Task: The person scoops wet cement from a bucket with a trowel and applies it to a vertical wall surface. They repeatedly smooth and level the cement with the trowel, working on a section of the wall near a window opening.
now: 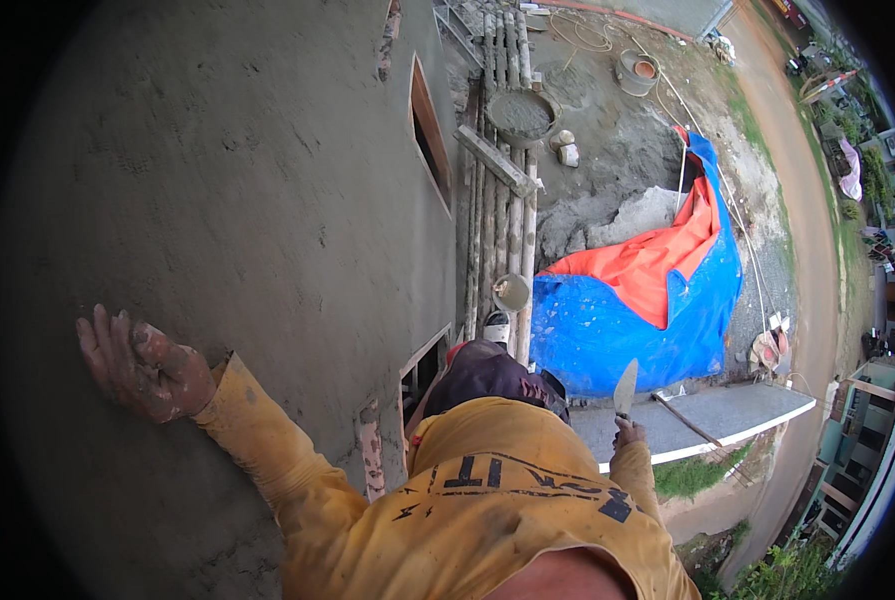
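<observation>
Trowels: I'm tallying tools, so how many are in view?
1: the trowel in the right hand. Others may be hidden, for instance under the blue and orange tarp.

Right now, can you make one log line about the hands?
left hand: open, by grey wall | right hand: holds trowel | nearby: bucket, poles, blue-orange tarp

Wall [237, 200] is dim vs brighter rd [812, 260], w/ fisheye-bent blk edges
</observation>
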`<state>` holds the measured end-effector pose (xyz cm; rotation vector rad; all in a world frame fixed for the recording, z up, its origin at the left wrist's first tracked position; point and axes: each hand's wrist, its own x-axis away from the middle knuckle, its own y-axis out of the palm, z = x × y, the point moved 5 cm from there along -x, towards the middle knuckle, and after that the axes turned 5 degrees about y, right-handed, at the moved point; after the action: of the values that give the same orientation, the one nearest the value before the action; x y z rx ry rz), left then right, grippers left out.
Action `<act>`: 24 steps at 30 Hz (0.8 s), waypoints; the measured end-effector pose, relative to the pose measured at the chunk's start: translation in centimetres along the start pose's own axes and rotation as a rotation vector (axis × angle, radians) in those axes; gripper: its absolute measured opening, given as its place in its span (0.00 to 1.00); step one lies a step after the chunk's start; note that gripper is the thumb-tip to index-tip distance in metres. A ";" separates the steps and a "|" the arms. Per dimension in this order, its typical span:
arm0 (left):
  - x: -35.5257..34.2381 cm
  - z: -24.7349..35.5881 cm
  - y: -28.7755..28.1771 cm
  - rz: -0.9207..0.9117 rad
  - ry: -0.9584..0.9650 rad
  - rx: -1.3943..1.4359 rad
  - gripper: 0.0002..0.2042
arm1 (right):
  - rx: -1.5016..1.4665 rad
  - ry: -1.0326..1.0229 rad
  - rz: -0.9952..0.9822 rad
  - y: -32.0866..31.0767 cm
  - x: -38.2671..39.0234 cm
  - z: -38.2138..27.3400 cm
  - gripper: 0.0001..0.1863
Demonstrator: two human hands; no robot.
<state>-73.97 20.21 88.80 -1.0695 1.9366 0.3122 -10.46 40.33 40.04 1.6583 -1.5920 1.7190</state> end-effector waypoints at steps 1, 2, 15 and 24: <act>-0.2 0.1 -0.1 -0.002 -0.007 -0.034 0.13 | -0.029 -0.053 0.007 0.3 0.1 -1.2 0.16; 0.0 0.1 0.1 -0.010 -0.025 -0.038 0.14 | -0.045 -0.057 0.004 0.6 0.1 -2.2 0.16; 1.2 -0.8 -0.5 0.018 0.041 0.055 0.15 | 0.257 -0.068 -0.040 1.1 0.0 -4.5 0.16; 3.7 -1.1 -0.9 -0.118 0.011 -0.097 0.17 | 0.930 -0.467 -0.204 2.7 -5.0 -10.0 0.15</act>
<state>-74.85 16.96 86.69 -1.2460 1.8750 0.3371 -16.35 49.78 37.15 2.6791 -0.6708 2.2280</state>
